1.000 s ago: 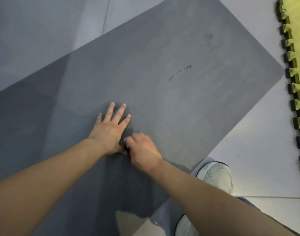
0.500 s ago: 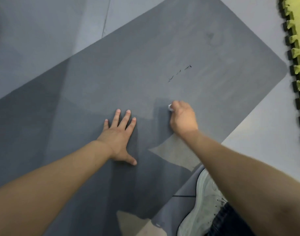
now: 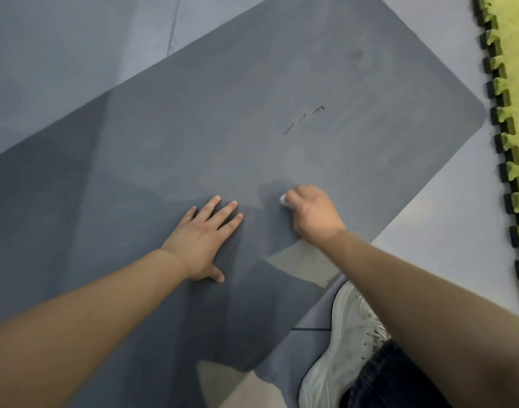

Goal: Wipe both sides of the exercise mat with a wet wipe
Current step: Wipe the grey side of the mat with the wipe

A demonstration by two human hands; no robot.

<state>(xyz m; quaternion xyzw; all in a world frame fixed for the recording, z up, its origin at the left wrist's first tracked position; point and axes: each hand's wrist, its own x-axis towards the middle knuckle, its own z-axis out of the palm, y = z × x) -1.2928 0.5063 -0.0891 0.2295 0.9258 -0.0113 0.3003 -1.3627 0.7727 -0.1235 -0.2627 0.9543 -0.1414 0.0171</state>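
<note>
Grey exercise mat (image 3: pixel 252 119) bears dark scuffs; left hand (image 3: pixel 204 241) presses flat, right hand (image 3: pixel 312 214) grips white wet wipe (image 3: pixel 283 200)

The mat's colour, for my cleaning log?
Grey exercise mat, with dark scuff marks, seen from the head view.

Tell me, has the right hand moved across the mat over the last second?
Yes. The right hand, holding the wet wipe, went from beside the left hand toward the dark scratch marks on the mat.

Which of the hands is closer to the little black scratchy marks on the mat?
The right hand. It grips the wipe just below the marks, while the left hand lies flat further away, down to the left.
</note>
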